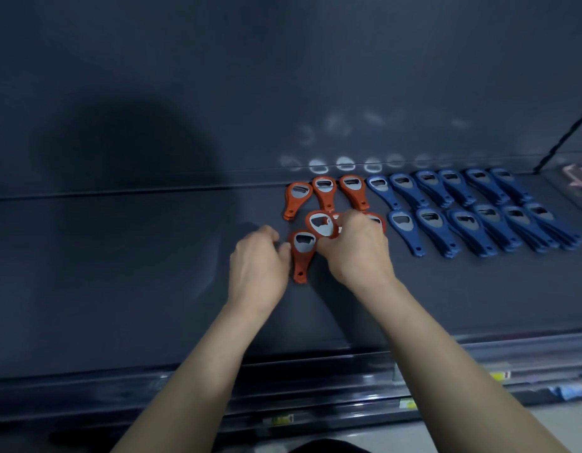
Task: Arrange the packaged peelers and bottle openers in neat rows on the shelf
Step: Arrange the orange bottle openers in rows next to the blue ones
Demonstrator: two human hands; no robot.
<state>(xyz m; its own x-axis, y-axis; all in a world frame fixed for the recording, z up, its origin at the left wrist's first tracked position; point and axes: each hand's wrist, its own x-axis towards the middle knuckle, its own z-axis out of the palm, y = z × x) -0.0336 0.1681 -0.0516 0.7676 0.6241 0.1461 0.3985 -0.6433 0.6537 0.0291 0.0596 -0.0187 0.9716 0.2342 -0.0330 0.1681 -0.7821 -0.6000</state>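
We see a dark shelf, flat and matte, with a seam running along its back; its left half shows only bare surface. On the right half bottle openers lie with their metal heads toward the back wall. Three orange bottle openers make a short back row; in front of them a lone orange opener lies flat, handle toward the front edge. More orange ones sit near it, partly hidden, so we cannot count them. Just right of the orange, blue bottle openers lie in two rows of six, each place apparently a stack, handles slanting right. At the far right lies a blurred pink thing.
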